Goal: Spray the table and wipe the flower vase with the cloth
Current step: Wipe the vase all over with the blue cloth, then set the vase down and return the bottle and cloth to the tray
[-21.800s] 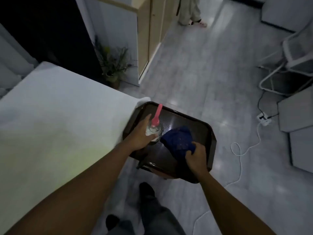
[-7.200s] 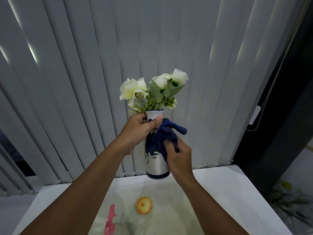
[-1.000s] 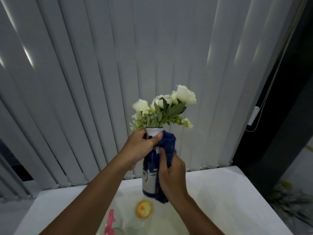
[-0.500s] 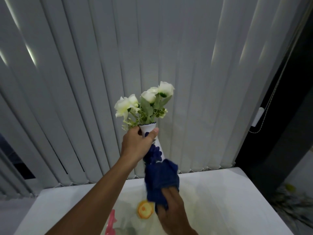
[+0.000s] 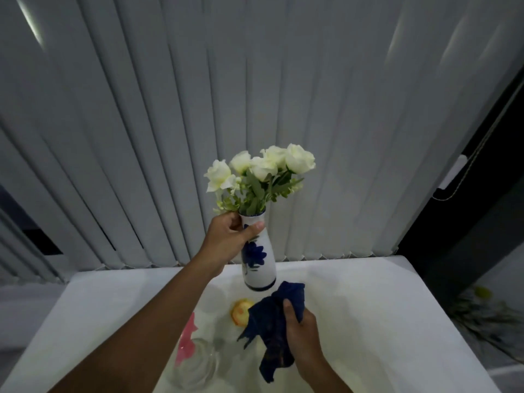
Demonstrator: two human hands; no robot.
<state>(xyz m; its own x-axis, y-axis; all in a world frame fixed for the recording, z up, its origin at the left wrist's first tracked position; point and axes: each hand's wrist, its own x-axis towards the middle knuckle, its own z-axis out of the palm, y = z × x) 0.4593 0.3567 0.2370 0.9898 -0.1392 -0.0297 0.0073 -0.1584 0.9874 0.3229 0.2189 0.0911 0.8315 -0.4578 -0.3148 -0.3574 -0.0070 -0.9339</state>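
Since half a second ago, the crumpled dark blue cloth [image 5: 273,324] has been drawn off the vase and lowered, and is now bunched in the closed right hand [image 5: 300,333] just below the vase's base, apart from it. By the left hand [image 5: 226,239], the white ceramic vase with a blue flower pattern [image 5: 256,256] is gripped at its neck and held tilted above the white table [image 5: 368,307], white artificial roses [image 5: 263,165] standing in it. Under the left forearm a clear spray bottle with a pink trigger [image 5: 192,353] is seen; a small round yellow object [image 5: 241,312] lies beside the cloth.
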